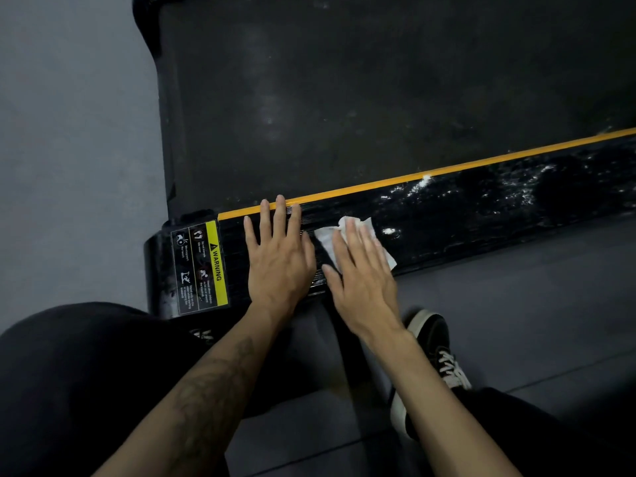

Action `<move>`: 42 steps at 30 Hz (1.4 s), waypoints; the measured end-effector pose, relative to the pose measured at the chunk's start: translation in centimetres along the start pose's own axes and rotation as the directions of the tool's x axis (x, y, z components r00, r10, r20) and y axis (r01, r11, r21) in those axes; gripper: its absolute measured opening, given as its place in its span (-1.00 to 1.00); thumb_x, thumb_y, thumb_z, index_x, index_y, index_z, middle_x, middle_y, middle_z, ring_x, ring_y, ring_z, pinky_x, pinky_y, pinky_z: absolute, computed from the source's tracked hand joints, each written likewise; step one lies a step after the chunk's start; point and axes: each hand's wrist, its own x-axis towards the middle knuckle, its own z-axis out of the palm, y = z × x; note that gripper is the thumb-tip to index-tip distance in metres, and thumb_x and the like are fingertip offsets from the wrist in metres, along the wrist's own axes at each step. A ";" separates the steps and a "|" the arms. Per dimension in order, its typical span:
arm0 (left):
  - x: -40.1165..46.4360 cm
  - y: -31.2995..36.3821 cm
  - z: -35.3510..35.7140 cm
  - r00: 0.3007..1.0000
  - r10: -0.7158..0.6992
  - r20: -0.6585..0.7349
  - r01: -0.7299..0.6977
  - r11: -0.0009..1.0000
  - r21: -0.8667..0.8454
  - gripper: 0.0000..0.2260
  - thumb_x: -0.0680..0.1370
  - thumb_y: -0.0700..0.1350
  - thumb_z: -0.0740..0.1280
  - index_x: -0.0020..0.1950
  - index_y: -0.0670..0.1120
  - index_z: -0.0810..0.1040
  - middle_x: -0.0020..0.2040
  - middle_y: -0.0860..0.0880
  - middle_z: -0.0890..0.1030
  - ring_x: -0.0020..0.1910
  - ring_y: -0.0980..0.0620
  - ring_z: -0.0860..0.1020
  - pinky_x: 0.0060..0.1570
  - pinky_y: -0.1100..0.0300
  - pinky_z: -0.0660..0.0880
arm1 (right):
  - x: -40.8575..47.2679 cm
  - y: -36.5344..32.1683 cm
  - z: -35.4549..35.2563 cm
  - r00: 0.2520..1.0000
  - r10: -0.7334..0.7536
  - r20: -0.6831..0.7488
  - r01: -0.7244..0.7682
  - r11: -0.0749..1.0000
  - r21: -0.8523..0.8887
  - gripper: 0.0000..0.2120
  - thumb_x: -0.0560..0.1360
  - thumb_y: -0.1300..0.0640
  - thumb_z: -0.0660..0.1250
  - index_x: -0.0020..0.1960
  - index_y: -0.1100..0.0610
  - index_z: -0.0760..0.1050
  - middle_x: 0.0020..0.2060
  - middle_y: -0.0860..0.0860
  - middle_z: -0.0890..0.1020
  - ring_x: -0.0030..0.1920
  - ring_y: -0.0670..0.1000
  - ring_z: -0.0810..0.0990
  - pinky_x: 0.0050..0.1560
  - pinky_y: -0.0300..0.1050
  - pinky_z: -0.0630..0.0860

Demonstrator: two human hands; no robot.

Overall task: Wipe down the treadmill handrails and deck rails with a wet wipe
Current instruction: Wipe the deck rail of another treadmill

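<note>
The black treadmill deck rail runs from lower left to upper right, edged by a yellow stripe. It glistens with wet streaks to the right. A white wet wipe lies flat on the rail under my right hand, whose straight fingers press it down. My left hand rests flat on the rail just left of the wipe, fingers spread and reaching the yellow stripe.
The dark running belt lies beyond the rail. A yellow and black warning label marks the rail's rear end. Grey floor lies to the left. My knee and my black shoe are near the rail.
</note>
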 end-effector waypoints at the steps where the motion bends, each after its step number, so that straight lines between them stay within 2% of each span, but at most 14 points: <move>1: 0.0 0.0 0.0 1.000 -0.001 0.003 0.001 1.000 -0.001 -0.50 0.71 0.03 0.04 0.64 -0.08 0.22 0.67 -0.13 0.12 0.67 -0.15 -0.02 0.61 -0.25 -0.06 | -0.2 -0.1 0.1 0.999 -0.042 0.008 0.043 0.999 -0.022 -0.39 0.71 -0.13 -0.05 0.67 0.13 0.04 0.66 0.09 0.00 0.66 0.09 -0.08 0.65 0.08 0.01; 4: 0.0 0.0 0.1 1.000 -0.004 0.001 0.004 1.000 -0.007 -0.50 0.71 0.03 0.05 0.64 -0.08 0.22 0.67 -0.12 0.12 0.67 -0.15 -0.02 0.61 -0.24 -0.07 | 0.1 1.2 -0.2 0.996 -0.083 0.028 0.084 0.996 -0.017 -0.39 0.71 -0.16 -0.06 0.68 0.08 0.03 0.67 0.03 -0.02 0.66 0.04 -0.10 0.65 0.06 0.00; 8: 0.1 0.0 0.0 1.000 -0.008 -0.002 0.008 1.000 0.001 -0.50 0.71 0.04 0.04 0.64 -0.07 0.22 0.67 -0.12 0.13 0.67 -0.15 -0.01 0.61 -0.24 -0.06 | 0.7 0.0 -0.3 0.997 0.076 0.005 -0.076 0.997 0.030 -0.36 0.70 -0.18 -0.17 0.68 0.12 -0.06 0.67 0.05 -0.07 0.66 0.05 -0.17 0.65 0.04 -0.10; 13: 0.1 -0.1 0.2 1.000 -0.003 0.013 0.003 1.000 0.005 -0.50 0.72 0.04 0.01 0.65 -0.06 0.20 0.68 -0.12 0.10 0.67 -0.15 -0.03 0.60 -0.25 -0.06 | 0.2 0.6 -0.3 0.990 -0.128 0.050 0.128 0.992 0.002 -0.41 0.70 -0.07 -0.17 0.68 0.11 -0.01 0.67 0.01 -0.03 0.66 0.03 -0.11 0.64 0.05 -0.01; 18: 0.2 -0.1 0.2 1.000 -0.005 0.000 0.005 1.000 0.005 -0.49 0.70 0.05 0.01 0.64 -0.06 0.22 0.67 -0.12 0.14 0.67 -0.16 0.01 0.60 -0.26 -0.01 | 1.0 -0.1 -0.6 0.996 0.089 0.019 -0.089 0.995 0.040 -0.38 0.67 -0.10 -0.25 0.68 0.10 -0.04 0.67 0.03 -0.07 0.66 0.05 -0.17 0.65 0.06 -0.10; 22: 0.1 -0.1 0.2 1.000 -0.007 0.027 0.007 1.000 -0.003 -0.49 0.71 0.07 -0.03 0.65 -0.05 0.19 0.68 -0.11 0.09 0.67 -0.14 -0.04 0.61 -0.25 -0.06 | 1.3 0.2 -0.4 0.987 -0.130 0.090 0.133 0.991 -0.029 -0.42 0.70 -0.08 -0.24 0.69 0.06 -0.10 0.67 -0.02 -0.14 0.65 0.02 -0.21 0.65 0.06 -0.09; 23: 0.1 -0.1 0.2 1.000 -0.008 0.025 0.008 1.000 -0.007 -0.50 0.71 0.06 -0.01 0.65 -0.05 0.19 0.68 -0.11 0.09 0.67 -0.14 -0.04 0.61 -0.25 -0.06 | 1.5 0.9 -0.6 0.986 -0.138 0.091 0.141 0.990 -0.025 -0.43 0.71 -0.07 -0.20 0.69 0.05 -0.09 0.67 -0.03 -0.13 0.65 0.01 -0.20 0.64 0.06 -0.08; 27: 0.1 0.1 -0.1 1.000 -0.011 0.009 0.011 1.000 -0.013 -0.50 0.70 0.04 0.06 0.64 -0.06 0.22 0.67 -0.11 0.13 0.67 -0.14 -0.01 0.61 -0.24 -0.04 | 2.1 0.9 -1.0 0.994 0.093 0.052 -0.094 0.995 0.015 -0.43 0.71 -0.08 -0.16 0.69 0.03 -0.11 0.67 -0.02 -0.14 0.65 0.02 -0.22 0.64 0.06 -0.13; 28: 0.1 0.1 -0.1 1.000 -0.013 0.013 0.013 1.000 -0.015 -0.50 0.71 0.04 0.06 0.64 -0.05 0.22 0.68 -0.11 0.12 0.67 -0.14 -0.02 0.61 -0.24 -0.05 | 2.1 0.3 -0.9 0.993 0.103 0.051 -0.104 0.995 0.008 -0.42 0.70 -0.09 -0.17 0.69 0.04 -0.11 0.67 0.00 -0.14 0.66 0.05 -0.21 0.64 0.07 -0.13; 32: 0.1 0.1 -0.2 0.999 -0.018 0.040 0.019 1.000 -0.019 -0.50 0.72 0.05 0.03 0.66 -0.05 0.18 0.69 -0.10 0.07 0.67 -0.12 -0.07 0.61 -0.23 -0.10 | 2.1 0.6 -0.8 0.990 -0.100 0.104 0.103 0.994 -0.031 -0.42 0.71 -0.09 -0.15 0.69 0.03 -0.10 0.67 -0.03 -0.13 0.66 0.02 -0.19 0.64 0.05 -0.09; 33: 0.1 0.1 -0.2 0.999 -0.017 0.038 0.018 1.000 -0.018 -0.50 0.72 0.05 0.03 0.66 -0.05 0.18 0.69 -0.10 0.07 0.67 -0.12 -0.07 0.61 -0.23 -0.10 | 2.2 1.3 -1.0 0.990 -0.091 0.103 0.095 0.995 -0.029 -0.43 0.72 -0.09 -0.14 0.69 0.02 -0.11 0.67 -0.05 -0.14 0.65 0.00 -0.20 0.64 0.05 -0.10; 37: 0.2 0.2 -0.4 0.999 -0.027 0.031 0.027 0.999 -0.025 -0.49 0.71 0.05 0.06 0.65 -0.05 0.20 0.68 -0.09 0.09 0.67 -0.12 -0.05 0.61 -0.23 -0.08 | 2.7 1.1 -1.1 0.983 0.175 0.049 -0.176 0.984 0.011 -0.41 0.71 -0.09 -0.11 0.69 0.05 -0.11 0.67 0.00 -0.14 0.65 0.04 -0.23 0.65 0.08 -0.15; 38: 0.2 0.2 -0.4 0.999 -0.026 0.032 0.027 0.999 -0.025 -0.49 0.71 0.05 0.06 0.65 -0.05 0.20 0.68 -0.09 0.09 0.67 -0.12 -0.05 0.61 -0.23 -0.08 | 2.7 0.3 -1.0 0.982 0.183 0.047 -0.184 0.983 0.009 -0.40 0.70 -0.10 -0.13 0.69 0.06 -0.11 0.67 0.02 -0.14 0.65 0.07 -0.23 0.65 0.09 -0.16; 42: 0.1 0.3 -0.4 0.999 -0.024 0.042 0.025 0.999 -0.027 -0.49 0.71 0.05 0.05 0.66 -0.05 0.19 0.69 -0.10 0.07 0.67 -0.12 -0.06 0.61 -0.23 -0.09 | 2.7 0.2 -1.1 0.993 -0.044 0.112 0.045 0.999 -0.006 -0.39 0.68 -0.12 -0.24 0.69 0.04 -0.15 0.67 -0.03 -0.16 0.65 0.03 -0.24 0.64 0.06 -0.16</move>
